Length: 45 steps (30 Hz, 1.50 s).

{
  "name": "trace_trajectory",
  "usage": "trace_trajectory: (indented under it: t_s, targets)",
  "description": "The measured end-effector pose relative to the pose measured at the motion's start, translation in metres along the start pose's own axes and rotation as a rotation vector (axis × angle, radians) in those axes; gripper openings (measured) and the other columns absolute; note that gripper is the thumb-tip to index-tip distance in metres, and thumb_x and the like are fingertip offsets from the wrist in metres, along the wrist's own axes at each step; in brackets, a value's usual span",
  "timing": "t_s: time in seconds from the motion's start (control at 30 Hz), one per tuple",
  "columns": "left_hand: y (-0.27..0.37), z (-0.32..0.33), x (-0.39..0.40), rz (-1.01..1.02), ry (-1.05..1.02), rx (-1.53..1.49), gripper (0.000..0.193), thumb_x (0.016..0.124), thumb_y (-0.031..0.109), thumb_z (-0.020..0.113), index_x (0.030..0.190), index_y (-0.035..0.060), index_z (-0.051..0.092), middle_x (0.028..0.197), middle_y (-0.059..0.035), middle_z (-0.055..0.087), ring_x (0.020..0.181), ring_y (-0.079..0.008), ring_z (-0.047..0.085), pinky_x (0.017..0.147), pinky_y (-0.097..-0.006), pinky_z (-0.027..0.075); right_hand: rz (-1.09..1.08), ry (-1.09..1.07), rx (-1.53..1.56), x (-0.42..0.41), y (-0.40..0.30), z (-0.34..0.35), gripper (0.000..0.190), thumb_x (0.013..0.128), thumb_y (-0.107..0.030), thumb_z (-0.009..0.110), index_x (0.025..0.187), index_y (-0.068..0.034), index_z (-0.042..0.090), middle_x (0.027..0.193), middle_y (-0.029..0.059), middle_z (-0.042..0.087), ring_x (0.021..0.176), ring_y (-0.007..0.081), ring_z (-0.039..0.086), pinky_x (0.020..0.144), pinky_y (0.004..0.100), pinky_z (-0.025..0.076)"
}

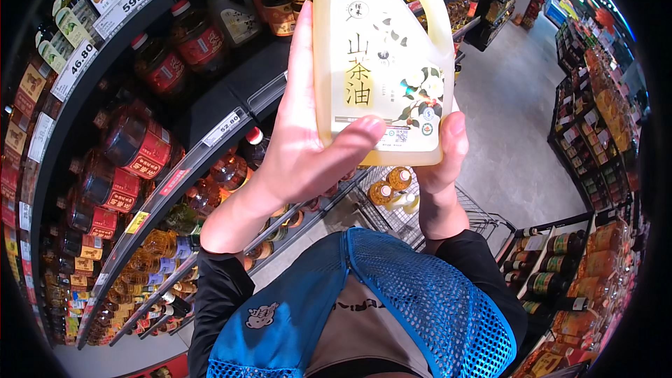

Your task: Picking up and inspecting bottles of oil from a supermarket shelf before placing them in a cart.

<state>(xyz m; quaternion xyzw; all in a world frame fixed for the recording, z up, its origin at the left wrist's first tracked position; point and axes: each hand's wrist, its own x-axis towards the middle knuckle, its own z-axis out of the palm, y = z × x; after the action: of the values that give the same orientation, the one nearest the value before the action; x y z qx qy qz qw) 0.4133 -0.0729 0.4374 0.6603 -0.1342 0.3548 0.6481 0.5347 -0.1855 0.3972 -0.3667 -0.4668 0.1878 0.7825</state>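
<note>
A pale yellow plastic jug of cooking oil (386, 63) with a handle and a flower-printed label is held up close in front of me. My left hand (315, 136) grips its left side, the thumb lying across the lower label. On the other side, my right hand (446, 147) holds the lower right edge, with its thumb visible and the fingers hidden behind the jug. The jug's top is cut off by the picture's edge. Below it stands a wire shopping cart (472, 215) holding bottles of oil (399, 178), which are partly hidden.
Shelves with price tags (223, 126) and many oil bottles (139, 142) curve along the left. A similar jug (236, 16) stands on an upper shelf. On the right are display racks (583, 142) and dark bottles (548, 283). A grey floor aisle (514, 105) runs between.
</note>
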Motion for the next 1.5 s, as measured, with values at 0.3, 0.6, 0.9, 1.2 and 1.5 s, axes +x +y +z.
trace_trajectory:
  t_s: [0.3, 0.6, 0.9, 1.2, 1.5]
  targets:
    - [-0.001, 0.007, 0.0, -0.031, -0.003, -0.043, 0.107, 0.086, 0.004, 0.067, 0.157, 0.0058, -0.013, 0.159, -0.0161, 0.026, 0.142, -0.023, 0.037, 0.113, -0.0369, 0.035, -0.059, 0.015, 0.013, -0.006, 0.003, -0.007, 0.087, 0.096, -0.063, 0.044, 0.147, 0.006, 0.032, 0.141, 0.02, 0.051, 0.127, 0.0284, 0.055, 0.107, 0.0395, 0.043]
    - [-0.004, 0.012, 0.002, -0.048, -0.014, 0.018, 0.107, 0.085, 0.003, 0.065, 0.157, 0.0043, -0.014, 0.159, -0.0175, 0.024, 0.142, -0.0235, 0.036, 0.114, -0.0365, 0.034, 0.014, 0.086, 0.016, -0.008, -0.007, -0.01, 0.094, 0.089, -0.063, 0.05, 0.146, 0.009, 0.031, 0.14, 0.0208, 0.049, 0.126, 0.0256, 0.052, 0.105, 0.0374, 0.042]
    - [-0.01, 0.021, 0.007, -0.042, -0.012, 0.004, 0.106, 0.084, -0.001, 0.063, 0.157, 0.0056, -0.014, 0.158, -0.0179, 0.027, 0.141, -0.0238, 0.038, 0.112, -0.0372, 0.036, 0.008, 0.074, 0.024, -0.006, -0.009, -0.02, 0.094, 0.089, -0.063, 0.05, 0.146, 0.009, 0.032, 0.138, 0.0208, 0.051, 0.124, 0.0255, 0.054, 0.105, 0.0369, 0.042]
    - [-0.017, 0.028, 0.013, -0.071, -0.01, -0.008, 0.107, 0.082, -0.003, 0.062, 0.157, 0.0053, -0.013, 0.158, -0.0182, 0.028, 0.14, -0.0244, 0.039, 0.113, -0.0366, 0.035, -0.005, 0.089, 0.029, -0.006, -0.01, -0.031, 0.093, 0.089, -0.062, 0.05, 0.146, 0.009, 0.031, 0.138, 0.0211, 0.051, 0.125, 0.0258, 0.054, 0.105, 0.0369, 0.042]
    - [-0.023, 0.032, 0.018, -0.062, -0.018, -0.034, 0.107, 0.081, -0.003, 0.063, 0.157, 0.0046, -0.012, 0.158, -0.0184, 0.026, 0.142, -0.0245, 0.036, 0.114, -0.0369, 0.033, 0.005, 0.106, 0.015, -0.004, -0.012, -0.036, 0.092, 0.088, -0.061, 0.05, 0.146, 0.009, 0.032, 0.138, 0.0215, 0.05, 0.125, 0.0264, 0.054, 0.105, 0.0374, 0.042]
